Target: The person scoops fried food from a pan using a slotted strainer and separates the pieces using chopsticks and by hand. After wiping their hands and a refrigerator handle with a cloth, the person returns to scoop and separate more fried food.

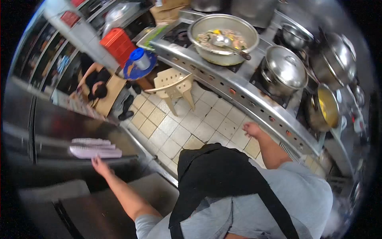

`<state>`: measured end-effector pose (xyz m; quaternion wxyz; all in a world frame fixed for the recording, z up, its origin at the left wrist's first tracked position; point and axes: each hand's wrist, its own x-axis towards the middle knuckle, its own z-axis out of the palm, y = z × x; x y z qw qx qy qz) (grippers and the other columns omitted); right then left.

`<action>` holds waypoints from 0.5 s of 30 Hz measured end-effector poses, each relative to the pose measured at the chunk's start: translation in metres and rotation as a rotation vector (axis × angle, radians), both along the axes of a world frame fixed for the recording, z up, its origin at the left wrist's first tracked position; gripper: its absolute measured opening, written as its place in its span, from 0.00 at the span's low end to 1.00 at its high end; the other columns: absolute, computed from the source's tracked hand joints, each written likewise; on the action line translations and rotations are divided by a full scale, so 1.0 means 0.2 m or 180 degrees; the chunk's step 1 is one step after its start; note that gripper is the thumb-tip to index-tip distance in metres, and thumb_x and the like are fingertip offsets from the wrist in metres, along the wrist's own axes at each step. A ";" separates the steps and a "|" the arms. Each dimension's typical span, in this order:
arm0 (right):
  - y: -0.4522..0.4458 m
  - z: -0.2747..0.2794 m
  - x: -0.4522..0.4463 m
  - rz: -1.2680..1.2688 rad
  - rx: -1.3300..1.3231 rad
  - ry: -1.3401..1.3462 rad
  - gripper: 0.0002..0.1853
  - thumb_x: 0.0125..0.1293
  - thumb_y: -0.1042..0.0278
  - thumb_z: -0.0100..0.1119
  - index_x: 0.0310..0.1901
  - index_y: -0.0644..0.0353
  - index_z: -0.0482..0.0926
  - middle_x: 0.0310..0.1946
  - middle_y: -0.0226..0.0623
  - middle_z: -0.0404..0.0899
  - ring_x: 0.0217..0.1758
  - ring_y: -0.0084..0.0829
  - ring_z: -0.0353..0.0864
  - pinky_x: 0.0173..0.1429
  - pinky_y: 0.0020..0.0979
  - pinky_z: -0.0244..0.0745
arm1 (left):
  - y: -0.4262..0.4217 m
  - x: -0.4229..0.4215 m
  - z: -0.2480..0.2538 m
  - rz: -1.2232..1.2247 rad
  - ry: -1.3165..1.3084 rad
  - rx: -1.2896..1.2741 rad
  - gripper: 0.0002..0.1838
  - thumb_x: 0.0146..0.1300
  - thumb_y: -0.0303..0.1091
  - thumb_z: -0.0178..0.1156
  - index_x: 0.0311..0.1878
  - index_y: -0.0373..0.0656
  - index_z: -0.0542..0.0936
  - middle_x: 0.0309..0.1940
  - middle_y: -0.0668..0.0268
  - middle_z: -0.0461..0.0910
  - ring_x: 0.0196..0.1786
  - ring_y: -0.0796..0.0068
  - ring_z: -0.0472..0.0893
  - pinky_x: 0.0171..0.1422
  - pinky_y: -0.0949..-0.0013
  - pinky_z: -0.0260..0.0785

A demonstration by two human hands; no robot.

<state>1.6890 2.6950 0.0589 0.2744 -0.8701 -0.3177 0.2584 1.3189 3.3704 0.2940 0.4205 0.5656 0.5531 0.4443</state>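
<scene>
My left hand [101, 165] reaches out to the left, its fingertips at the lower edge of a pale pink, folded cloth-like bundle [95, 151] against the dark steel cabinet front [59, 131]. The fingers look drawn together on that edge, though blur hides the exact grip. On the other side, my right hand [251, 129] hangs in front of the stove with loosely bent fingers and nothing in it. A large metal bowl [223, 57] of mixed food stands on the stove, with a ladle [223, 41] resting in it.
The steel stove [238, 89] also carries a lidded pot [286, 67] and a pot of yellow food [328, 107]. Ahead are a cream plastic chair [173, 83], a red crate [118, 44] and a blue-lidded container [140, 59]. A person in black [97, 81] is low at the left. Tiles [191, 123] cover the floor.
</scene>
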 end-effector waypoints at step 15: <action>-0.09 -0.09 -1.45 -0.2099 -0.1620 0.2637 0.19 0.67 0.54 0.54 0.43 0.66 0.77 0.37 0.44 0.80 0.23 0.34 0.82 0.21 0.38 0.79 | 0.44 0.25 0.32 -0.0238 0.1395 0.2863 0.18 0.67 0.37 0.51 0.41 0.27 0.78 0.33 0.46 0.79 0.35 0.57 0.75 0.45 0.58 0.67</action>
